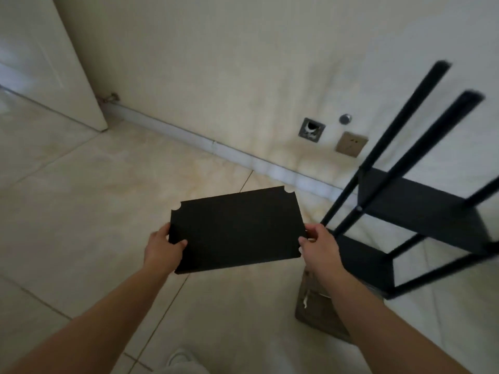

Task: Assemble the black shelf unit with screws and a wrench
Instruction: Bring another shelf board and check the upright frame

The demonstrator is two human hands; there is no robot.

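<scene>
I hold a flat black shelf board with notched corners level above the tiled floor, in the middle of the head view. My left hand grips its left edge, thumb on top. My right hand grips its right edge the same way. To the right stands the partly built black shelf unit, with thin black poles rising from two boards fixed low down. No screws or wrench are visible.
A brown cardboard piece lies on the floor under my right forearm. The cream wall carries an open socket box, a round knob and a wall outlet. A door stands open at the far left.
</scene>
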